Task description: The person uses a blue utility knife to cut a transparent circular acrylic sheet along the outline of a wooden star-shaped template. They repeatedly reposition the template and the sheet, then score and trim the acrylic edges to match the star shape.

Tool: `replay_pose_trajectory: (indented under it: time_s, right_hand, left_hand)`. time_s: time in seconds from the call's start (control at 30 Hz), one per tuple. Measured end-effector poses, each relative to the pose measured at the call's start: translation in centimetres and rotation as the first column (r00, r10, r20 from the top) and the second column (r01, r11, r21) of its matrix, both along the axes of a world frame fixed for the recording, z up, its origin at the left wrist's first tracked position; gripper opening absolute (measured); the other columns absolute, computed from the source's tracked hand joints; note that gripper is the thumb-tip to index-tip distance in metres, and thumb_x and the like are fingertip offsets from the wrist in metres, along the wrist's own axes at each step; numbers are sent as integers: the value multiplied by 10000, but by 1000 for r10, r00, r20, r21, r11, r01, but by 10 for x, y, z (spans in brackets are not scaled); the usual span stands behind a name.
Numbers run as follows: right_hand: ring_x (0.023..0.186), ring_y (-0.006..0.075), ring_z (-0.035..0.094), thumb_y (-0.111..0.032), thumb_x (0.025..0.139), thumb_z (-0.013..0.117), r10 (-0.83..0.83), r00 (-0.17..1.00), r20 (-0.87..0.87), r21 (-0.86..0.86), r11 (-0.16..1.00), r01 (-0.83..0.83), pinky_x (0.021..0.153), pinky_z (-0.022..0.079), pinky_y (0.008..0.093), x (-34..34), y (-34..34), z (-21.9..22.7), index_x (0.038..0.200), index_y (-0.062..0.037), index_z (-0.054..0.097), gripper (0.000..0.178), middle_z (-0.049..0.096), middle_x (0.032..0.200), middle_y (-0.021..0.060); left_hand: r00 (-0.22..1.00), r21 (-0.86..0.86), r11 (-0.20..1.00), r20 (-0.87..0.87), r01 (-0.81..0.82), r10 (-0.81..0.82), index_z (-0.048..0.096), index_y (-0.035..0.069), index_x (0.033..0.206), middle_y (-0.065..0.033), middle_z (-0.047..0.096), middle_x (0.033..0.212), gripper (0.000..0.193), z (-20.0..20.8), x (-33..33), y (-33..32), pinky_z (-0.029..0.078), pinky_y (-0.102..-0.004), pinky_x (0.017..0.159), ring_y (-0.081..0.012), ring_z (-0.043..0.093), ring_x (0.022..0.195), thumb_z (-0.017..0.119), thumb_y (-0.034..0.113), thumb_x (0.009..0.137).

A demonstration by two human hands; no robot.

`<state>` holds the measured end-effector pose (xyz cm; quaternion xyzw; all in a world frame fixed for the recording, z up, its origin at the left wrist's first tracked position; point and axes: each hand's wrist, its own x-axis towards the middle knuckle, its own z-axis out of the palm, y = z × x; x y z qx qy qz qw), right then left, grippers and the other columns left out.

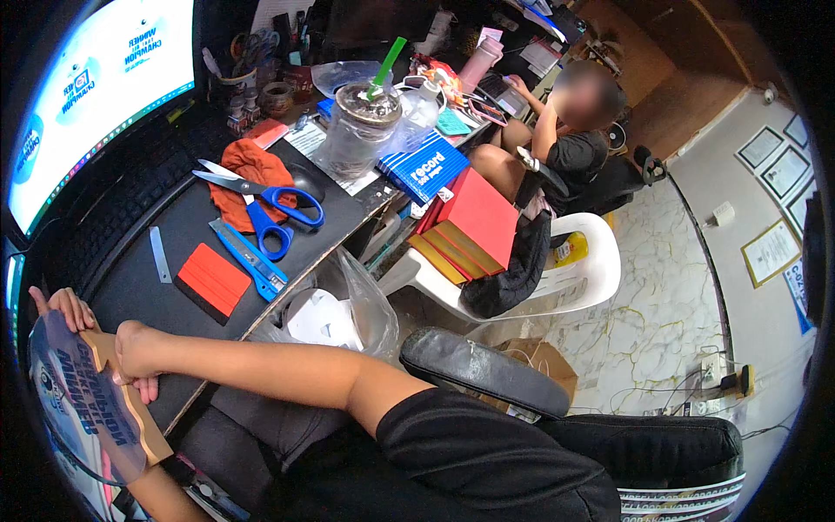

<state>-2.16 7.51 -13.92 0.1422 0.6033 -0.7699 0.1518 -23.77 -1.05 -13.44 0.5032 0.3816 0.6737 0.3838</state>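
A tan plaque with a wavy edge is at the far left, by the desk's near edge. Over its face lies a clear film with dark blue lettering. My left hand grips the plaque's far edge, its forearm passing beneath. Bent at the wrist, my right hand is closed at the plaque's right edge; part of its fingers is hidden. Nearby on the desk are a red squeegee with a dark edge, a blue utility knife and a thin metal blade.
Blue-handled scissors lie open over an orange cloth. A plastic-wrapped cup with a green straw stands behind. Red boxes sit on a white chair. A monitor is at left; another person sits farther back.
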Motion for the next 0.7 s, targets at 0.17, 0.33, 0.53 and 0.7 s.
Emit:
replay_pose_trajectory:
  time_s: [0.17,0.33,0.53,0.7]
  right_hand:
    - [734,429,719,22,879,628,39,998,41,-22,999,-38,581,638,469,-11,1,-8,876,192,519,201,642,782,294]
    - [605,326,700,39,862,613,-46,999,-15,7,999,46,486,592,373,18,4,19,833,121,571,97,629,720,197]
    - [698,275,563,63,836,572,-320,485,-814,173,663,728,634,469,350,69,-45,8,1038,83,624,210,524,830,147]
    - [924,365,509,104,836,477,-325,543,-774,222,664,714,801,431,391,75,-74,2,1277,65,560,450,449,953,226]
  left_hand:
    - [997,-42,996,-36,-76,74,562,104,640,-73,550,613,752,9,12,1,546,-264,666,-175,624,589,188,647,1002]
    - [947,-138,942,56,-305,315,510,121,611,-60,525,611,721,33,56,-1,485,-250,585,-141,564,545,217,650,1004]
    - [947,-74,949,83,-305,311,501,108,724,-44,470,692,609,37,84,-3,437,-252,680,-139,493,612,308,609,1012]
    - [999,-54,998,-2,-32,32,501,99,820,-44,456,776,575,51,78,-11,424,-249,790,-140,478,686,353,625,1000]
